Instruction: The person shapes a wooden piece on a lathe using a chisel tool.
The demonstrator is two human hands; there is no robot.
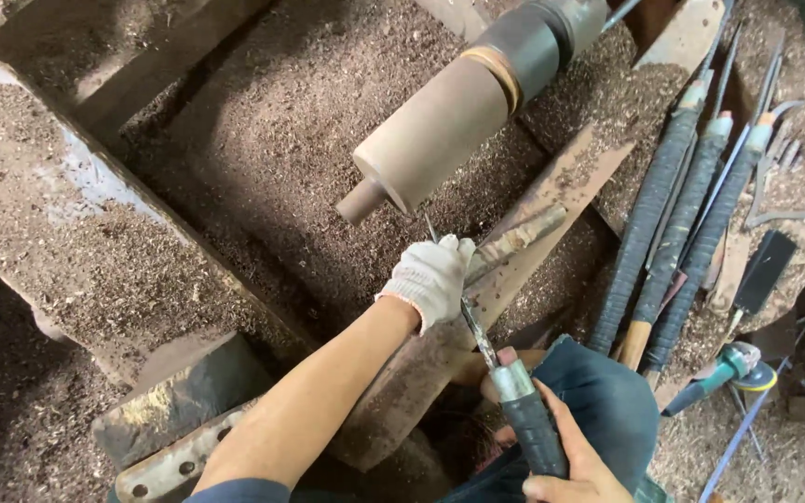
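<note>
Right hand (566, 461) grips chisel (477, 335); gloved left hand (432, 276) steadies its blade.

Both hands (477, 354) on chisel (496, 373) (gloved left (430, 278)) near wooden cylinder (430, 135)

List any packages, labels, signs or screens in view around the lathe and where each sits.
None in view: only the tan wooden cylinder on the lathe, sawdust, and black wrapped-handle turning tools lying at right.
</note>
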